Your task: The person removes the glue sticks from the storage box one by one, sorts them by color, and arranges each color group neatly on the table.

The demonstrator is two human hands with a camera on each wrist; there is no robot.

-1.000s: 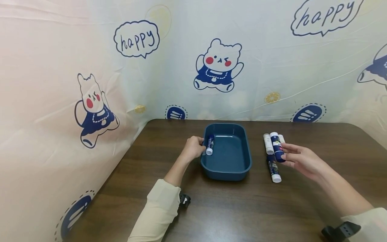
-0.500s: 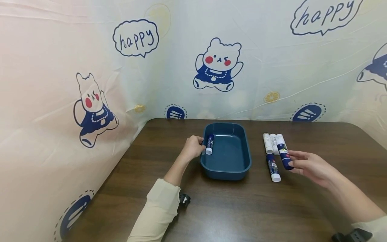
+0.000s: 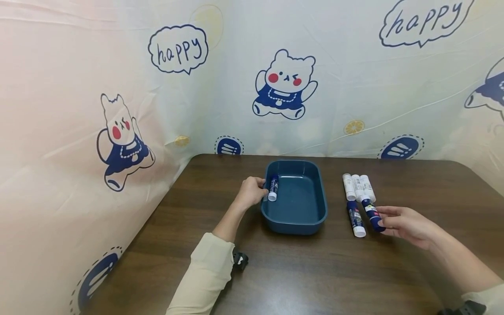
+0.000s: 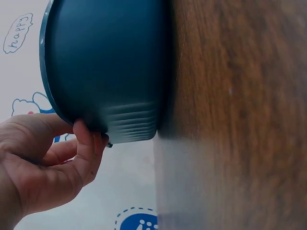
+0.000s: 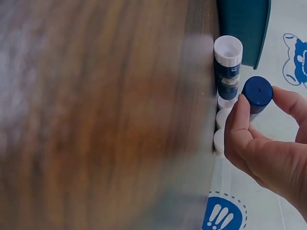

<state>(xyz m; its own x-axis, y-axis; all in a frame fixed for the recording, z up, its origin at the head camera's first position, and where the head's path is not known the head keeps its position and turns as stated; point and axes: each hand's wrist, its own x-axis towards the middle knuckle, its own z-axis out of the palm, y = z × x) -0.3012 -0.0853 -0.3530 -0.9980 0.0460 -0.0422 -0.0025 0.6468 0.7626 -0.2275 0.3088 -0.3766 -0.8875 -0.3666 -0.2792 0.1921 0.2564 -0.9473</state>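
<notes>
At the left wall of the dark blue rectangular tub (image 3: 294, 228), my left hand (image 3: 250, 194) pinches the rim, as the left wrist view also shows of the hand (image 4: 57, 160). Inside the tub, along that wall, lies a blue glue stick (image 3: 273, 188) with a white end. My right hand (image 3: 407, 225) pinches another blue glue stick (image 3: 371, 212) by its navy end (image 5: 259, 91). Left of it a similar glue stick (image 3: 356, 219) lies on the table, white end toward me. Just behind them several white glue sticks (image 3: 358, 188) lie side by side.
The brown wooden table (image 3: 307, 271) carries everything. Behind it hangs a pale cloth (image 3: 220, 100) printed with bears and lettering; it also runs along the left side. The tub stands left of the glue sticks, with a strip of table between.
My right hand has brought its blue glue stick toward me and slightly right, from over the white glue sticks to their near side, lower down. The left hand and tub stay put.
</notes>
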